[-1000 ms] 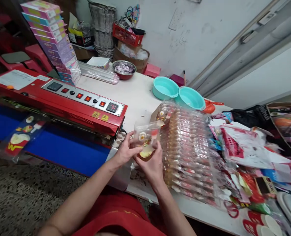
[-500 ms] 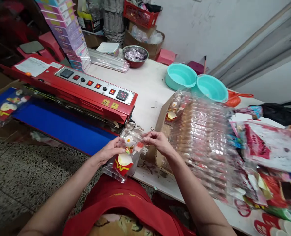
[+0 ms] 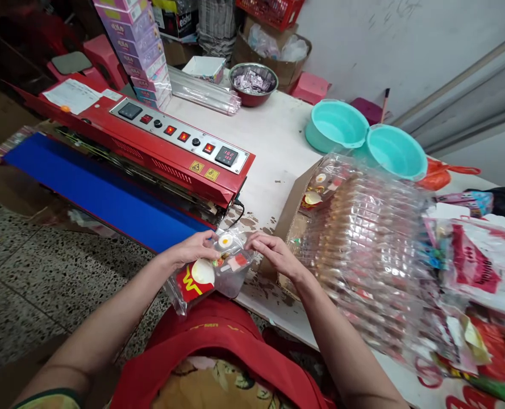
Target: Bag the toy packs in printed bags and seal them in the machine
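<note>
A clear plastic bag (image 3: 201, 277) with small food-shaped pieces in it, among them a fried egg, a popsicle and a red fries-box shape, lies tilted between my hands. My left hand (image 3: 196, 250) grips its left side, thumb on top. With fingers pinched together, my right hand (image 3: 273, 253) holds the bag's upper right edge. Just beyond the bag is the near end of a red sealing machine (image 3: 175, 170) with lit switches and a blue conveyor belt (image 3: 103, 187). To the right, a cardboard box (image 3: 292, 196) holds many similar filled bags (image 3: 363, 227) standing in a row.
Two turquoise basins (image 3: 337, 126) stand behind the box. A metal bowl of small packets (image 3: 253, 82) and a tall stack of small boxes (image 3: 139, 54) stand at the back. Mixed plastic packaging (image 3: 478, 261) is heaped on the right. A black cable (image 3: 238, 213) trails from the machine.
The bag has come down and left from beside the box and now lies flatter at the machine's end. The earlier bag on the belt has travelled left out of sight. The view has shifted.
</note>
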Available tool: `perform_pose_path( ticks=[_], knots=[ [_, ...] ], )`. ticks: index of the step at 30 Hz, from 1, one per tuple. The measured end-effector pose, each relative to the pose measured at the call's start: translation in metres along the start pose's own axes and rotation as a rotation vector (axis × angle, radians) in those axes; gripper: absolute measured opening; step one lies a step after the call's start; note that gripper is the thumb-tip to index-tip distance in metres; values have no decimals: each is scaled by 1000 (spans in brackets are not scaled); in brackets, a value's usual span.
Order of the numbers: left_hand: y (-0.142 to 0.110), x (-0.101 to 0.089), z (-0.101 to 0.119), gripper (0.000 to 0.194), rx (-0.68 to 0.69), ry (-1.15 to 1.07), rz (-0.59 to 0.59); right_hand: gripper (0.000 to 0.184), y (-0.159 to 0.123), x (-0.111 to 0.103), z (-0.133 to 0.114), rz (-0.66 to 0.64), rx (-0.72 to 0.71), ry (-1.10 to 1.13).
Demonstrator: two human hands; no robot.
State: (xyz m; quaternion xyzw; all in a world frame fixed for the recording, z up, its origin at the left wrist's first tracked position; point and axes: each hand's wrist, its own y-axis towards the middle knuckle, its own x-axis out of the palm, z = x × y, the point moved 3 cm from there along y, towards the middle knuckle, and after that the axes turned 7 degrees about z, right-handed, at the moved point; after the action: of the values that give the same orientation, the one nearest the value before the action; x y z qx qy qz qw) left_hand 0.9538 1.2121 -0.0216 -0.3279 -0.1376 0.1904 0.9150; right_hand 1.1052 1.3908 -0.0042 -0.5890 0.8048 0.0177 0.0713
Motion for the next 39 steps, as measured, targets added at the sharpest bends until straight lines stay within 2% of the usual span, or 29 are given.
perform_pose_path(
  ticks=[3, 5, 12, 14, 19, 27, 32, 36, 39],
  knots=[
    [3, 1, -2, 55, -40, 13, -19, 37, 3, 5, 11, -103, 131, 118],
    [4, 2, -3, 56, -63, 19, -33, 38, 8, 8, 18, -133, 159, 142],
    [14, -6, -5, 51, -136, 36, -74, 32, 19, 25, 19, -226, 22, -33],
    [18, -7, -6, 50, -137, 51, -69, 32, 20, 33, 22, -204, 39, -48],
    [25, -8, -3, 48, -123, 85, 3, 26, 22, 45, 34, -24, 43, -47],
    [14, -12, 3, 51, -101, 52, 10, 15, 29, 28, 20, -19, 41, -69],
    [12, -15, 4, 51, -54, 32, 47, 25, 34, 28, 21, -3, 55, -104],
    [6, -22, 7, 53, -18, -64, 86, 41, 27, 18, 22, 101, 75, 26],
    [2, -23, 9, 52, 38, -120, 101, 38, 19, 15, 24, 156, 103, 80]
  ],
)
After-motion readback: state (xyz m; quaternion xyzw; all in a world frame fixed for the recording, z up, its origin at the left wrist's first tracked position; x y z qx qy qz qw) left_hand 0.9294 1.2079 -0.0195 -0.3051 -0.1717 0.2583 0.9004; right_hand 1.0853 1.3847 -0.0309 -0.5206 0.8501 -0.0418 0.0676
